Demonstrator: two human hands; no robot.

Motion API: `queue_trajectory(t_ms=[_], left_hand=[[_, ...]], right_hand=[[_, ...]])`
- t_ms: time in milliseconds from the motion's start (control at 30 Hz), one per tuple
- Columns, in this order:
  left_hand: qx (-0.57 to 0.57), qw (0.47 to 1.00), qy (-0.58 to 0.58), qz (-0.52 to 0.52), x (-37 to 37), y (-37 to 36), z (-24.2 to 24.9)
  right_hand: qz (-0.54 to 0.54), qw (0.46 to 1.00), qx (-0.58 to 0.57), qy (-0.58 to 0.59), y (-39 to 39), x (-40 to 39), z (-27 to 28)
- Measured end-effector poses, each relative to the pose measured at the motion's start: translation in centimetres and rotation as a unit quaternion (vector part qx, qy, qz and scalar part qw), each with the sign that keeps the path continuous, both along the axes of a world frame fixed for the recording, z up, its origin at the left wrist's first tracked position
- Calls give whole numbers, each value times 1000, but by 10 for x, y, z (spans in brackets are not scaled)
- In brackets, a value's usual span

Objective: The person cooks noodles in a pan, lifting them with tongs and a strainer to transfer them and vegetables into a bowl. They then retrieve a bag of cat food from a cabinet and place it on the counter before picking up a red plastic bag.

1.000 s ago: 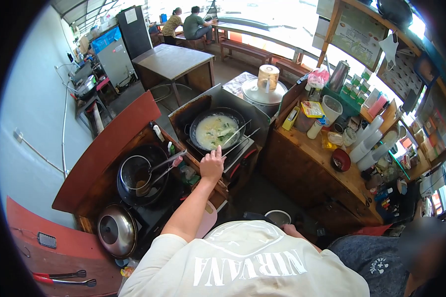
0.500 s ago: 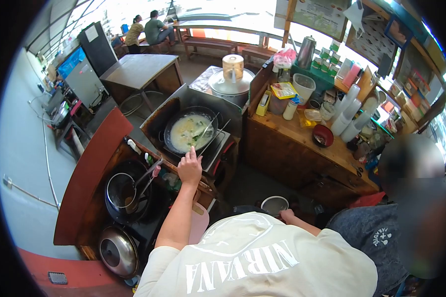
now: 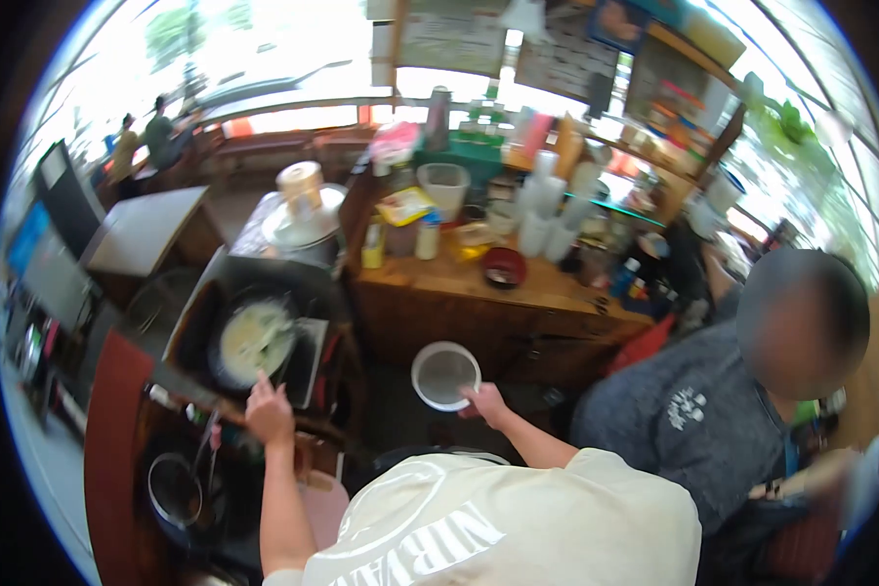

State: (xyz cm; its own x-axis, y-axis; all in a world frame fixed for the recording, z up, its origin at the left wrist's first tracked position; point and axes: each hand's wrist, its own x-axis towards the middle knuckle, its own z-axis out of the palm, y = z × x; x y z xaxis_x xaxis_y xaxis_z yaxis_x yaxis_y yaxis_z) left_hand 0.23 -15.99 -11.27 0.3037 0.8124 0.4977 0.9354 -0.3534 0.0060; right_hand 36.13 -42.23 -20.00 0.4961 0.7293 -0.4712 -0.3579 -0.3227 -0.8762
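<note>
My left hand (image 3: 269, 412) reaches forward to the near edge of a dark wok (image 3: 232, 379) on the stove. Its index finger and thumb are stretched apart, with nothing visible between them. Pale, milky food (image 3: 249, 342) with green bits fills the wok, blurred by motion. My right hand (image 3: 486, 402) grips the rim side of a round, white-rimmed sieve (image 3: 446, 376). The sieve is held out over the floor gap between stove and wooden counter, its grey, mesh-like inside facing up.
A large lidded pot (image 3: 308, 225) stands behind the stove. The wooden counter (image 3: 400, 278) carries a red bowl (image 3: 504, 268), jars and stacked cups. At the left sits a dark pan (image 3: 176, 488). A co-worker (image 3: 674, 420) stands close on my right.
The view has swung to the right. My right hand has brought the sieve up and forward, away from my body. My left hand stays by the wok. The co-worker shows more fully.
</note>
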Motion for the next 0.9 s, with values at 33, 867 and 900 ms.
queue_trajectory(t_ms=[33,867,900], left_hand=[[-14,1000,-20,3,2,-2,-2],[-7,1000,1,9,-3,-5,8],[-10,1000,3,11,-3,-5,8]], right_hand=[[-42,997,65,-17,7,7,41],[-30,985,163,-52,47,-61,163],[-30,985,165,-49,49,-71,166]])
